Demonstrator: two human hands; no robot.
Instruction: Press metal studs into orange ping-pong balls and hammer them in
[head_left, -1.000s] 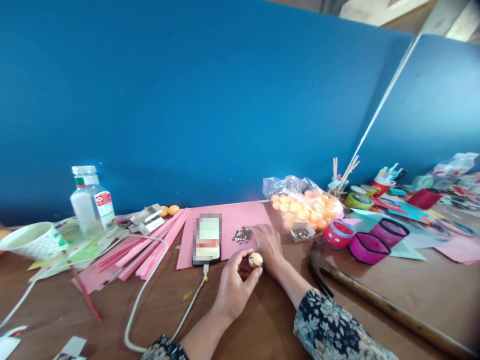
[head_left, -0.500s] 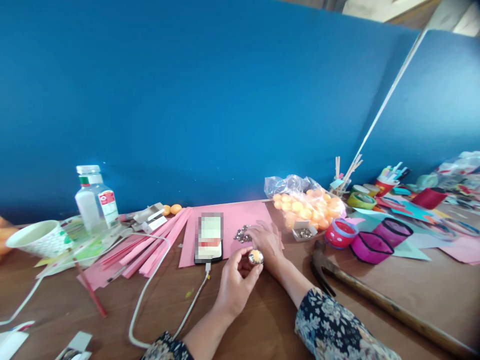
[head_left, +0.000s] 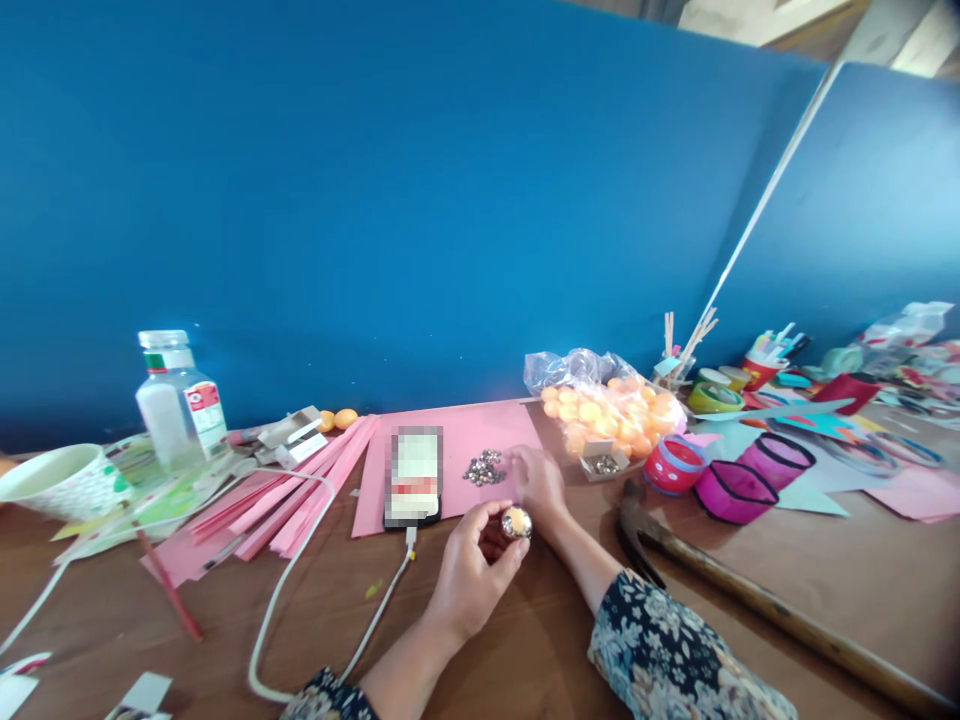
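Studded ball (head_left: 517, 522): sat in the grip, orange showing among shiny metal studs.
Left hand (head_left: 474, 578): pinched the ball between thumb and curled fingers.
Right hand (head_left: 538, 485): lay just beyond the grip, fingertips beside the stud pile; whether it held a stud could not be told.
Stud pile (head_left: 484, 468): was heaped behind the grip on a pink sheet (head_left: 465, 425).
Phone (head_left: 412, 485): rested left of the grip, cable plugged in.
Stud box (head_left: 603, 463): stood behind and right of the grip, before bagged orange balls (head_left: 600, 415).
Hammer (head_left: 750, 598): lay right of the grip.
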